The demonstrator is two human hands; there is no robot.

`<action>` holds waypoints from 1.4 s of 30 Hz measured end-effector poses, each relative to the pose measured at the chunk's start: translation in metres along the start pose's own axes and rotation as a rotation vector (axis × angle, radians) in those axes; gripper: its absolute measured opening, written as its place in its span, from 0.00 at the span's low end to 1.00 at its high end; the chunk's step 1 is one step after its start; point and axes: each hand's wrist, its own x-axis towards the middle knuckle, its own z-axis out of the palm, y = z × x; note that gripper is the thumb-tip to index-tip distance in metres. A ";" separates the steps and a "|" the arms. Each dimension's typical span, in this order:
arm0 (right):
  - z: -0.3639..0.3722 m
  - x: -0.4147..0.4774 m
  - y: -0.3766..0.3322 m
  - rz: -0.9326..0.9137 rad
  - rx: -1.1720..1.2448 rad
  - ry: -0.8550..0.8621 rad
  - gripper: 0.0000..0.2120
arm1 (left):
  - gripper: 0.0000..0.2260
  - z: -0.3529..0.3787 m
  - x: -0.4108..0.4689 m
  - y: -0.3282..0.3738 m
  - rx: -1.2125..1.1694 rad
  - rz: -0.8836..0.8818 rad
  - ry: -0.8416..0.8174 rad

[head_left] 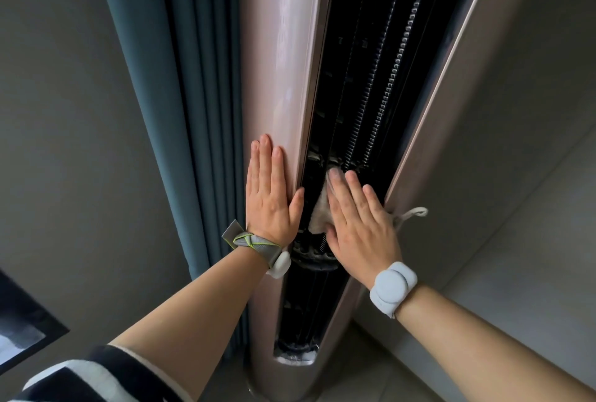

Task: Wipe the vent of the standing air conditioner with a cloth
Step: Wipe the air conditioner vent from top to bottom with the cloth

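The left hand (272,195) is lying flat, fingers straight, against the pinkish casing of the standing air conditioner (283,62). The right hand (358,224) is pressing a white cloth (319,211) into the dark open vent (364,85). A teal curtain (180,85) is hanging beside the unit.

The standing air conditioner (283,72) is a tall, upright column with a glossy pinkish casing. Its vent (361,104) is a long dark vertical opening down the casing's front, with ribbed black strips inside. A crumpled white cloth (320,208) lies pressed inside the vent's lower half, against the dark interior.
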 end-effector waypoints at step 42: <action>0.020 -0.059 -0.011 -0.151 -0.135 -0.164 0.29 | 0.28 0.001 -0.002 0.000 -0.001 0.011 -0.001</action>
